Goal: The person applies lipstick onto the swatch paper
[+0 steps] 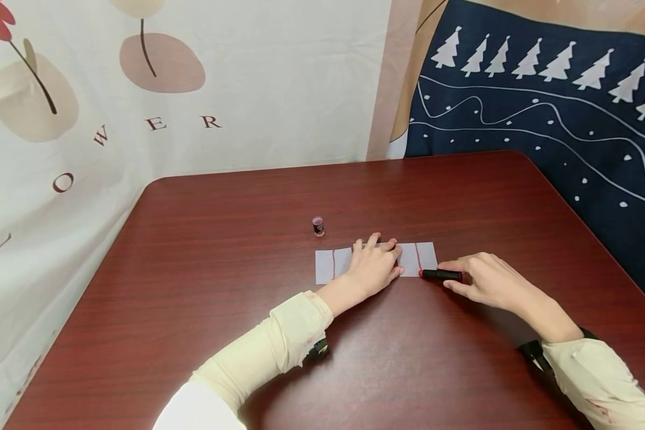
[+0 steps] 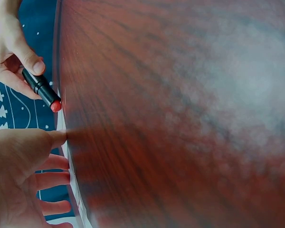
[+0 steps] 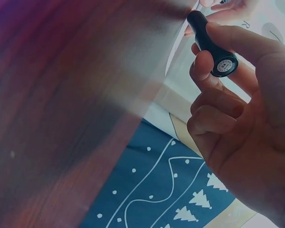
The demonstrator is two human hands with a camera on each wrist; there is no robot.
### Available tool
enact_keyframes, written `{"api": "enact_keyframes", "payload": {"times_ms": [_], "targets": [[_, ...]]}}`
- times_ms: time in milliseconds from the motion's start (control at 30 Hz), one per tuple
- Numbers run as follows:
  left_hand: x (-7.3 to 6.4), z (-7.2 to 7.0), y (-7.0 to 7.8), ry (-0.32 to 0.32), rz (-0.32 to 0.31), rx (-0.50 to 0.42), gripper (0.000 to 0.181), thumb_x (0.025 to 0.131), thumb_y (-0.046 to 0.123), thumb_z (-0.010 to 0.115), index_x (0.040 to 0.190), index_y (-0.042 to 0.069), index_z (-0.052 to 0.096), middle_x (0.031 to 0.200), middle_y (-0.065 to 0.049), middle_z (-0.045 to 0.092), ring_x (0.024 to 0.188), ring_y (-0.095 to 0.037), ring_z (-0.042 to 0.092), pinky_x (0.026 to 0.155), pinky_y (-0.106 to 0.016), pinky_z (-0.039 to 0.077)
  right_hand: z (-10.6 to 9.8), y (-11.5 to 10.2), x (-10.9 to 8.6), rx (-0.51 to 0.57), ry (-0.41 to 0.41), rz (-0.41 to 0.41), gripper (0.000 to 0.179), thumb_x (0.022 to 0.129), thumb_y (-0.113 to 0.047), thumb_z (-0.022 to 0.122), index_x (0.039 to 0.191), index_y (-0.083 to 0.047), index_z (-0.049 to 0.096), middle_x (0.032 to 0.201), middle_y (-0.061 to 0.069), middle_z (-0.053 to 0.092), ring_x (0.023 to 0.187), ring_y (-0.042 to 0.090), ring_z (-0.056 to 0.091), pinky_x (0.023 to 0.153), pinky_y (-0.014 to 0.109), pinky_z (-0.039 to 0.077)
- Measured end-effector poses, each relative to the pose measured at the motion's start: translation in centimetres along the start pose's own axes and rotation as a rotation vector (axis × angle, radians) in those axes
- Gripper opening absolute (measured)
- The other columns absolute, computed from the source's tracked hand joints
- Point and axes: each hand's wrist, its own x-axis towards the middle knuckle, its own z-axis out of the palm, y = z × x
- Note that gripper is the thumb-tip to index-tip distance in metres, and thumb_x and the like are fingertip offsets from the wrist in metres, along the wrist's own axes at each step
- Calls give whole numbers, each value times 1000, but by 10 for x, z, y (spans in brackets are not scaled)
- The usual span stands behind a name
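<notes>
Lipstick [image 1: 442, 275] in a black case sits pinched between the thumb and fingers of a person's right hand [image 1: 489, 279], its red tip at the near end of a red line [image 1: 418, 255] on the right part of the pale paper [image 1: 409, 258]. We cannot tell whether the tip touches the paper. The left hand [image 1: 373, 267], fingers spread and extended, rests across the paper's middle. On the paper's left part we see a second red line [image 1: 333, 264]. Just beyond the paper, toward its left end, a small cylinder [image 1: 318, 226] with a dark band stands on the reddish-brown worktop [image 1: 220, 239]. Well beyond the paper we find a white flower-print cloth [image 1: 279, 89] and, farther right, a navy cloth [image 1: 543, 113] with white trees.
</notes>
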Motion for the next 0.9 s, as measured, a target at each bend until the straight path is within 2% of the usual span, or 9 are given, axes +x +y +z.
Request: {"api": "enact_keyframes", "payload": {"times_ms": [167,400,900], "targets": [[0,0,0,6,-5,3,42,93,45,50,129,24,57,138,6,47,127,-28,35,88,-47,35,-1,0,0,5,-6,2,29,79,-14,72,105,-2,70,87,6,67,48,-1,32,43,22,30],[0,0,0,-3,-5,-1,42,94,45,49,129,25,56,138,6,46,127,-28,35,88,-47,35,1,-1,0,0,4,1,28,78,-14,74,103,-3,71,89,7,69,51,0,37,46,21,33],[0,1,-2,-7,-5,-9,42,94,46,49,130,26,55,139,7,46,128,-28,35,88,-49,35,0,-2,-1,15,-3,5,27,78,-14,73,103,-3,71,84,3,68,46,-2,31,42,22,30]]}}
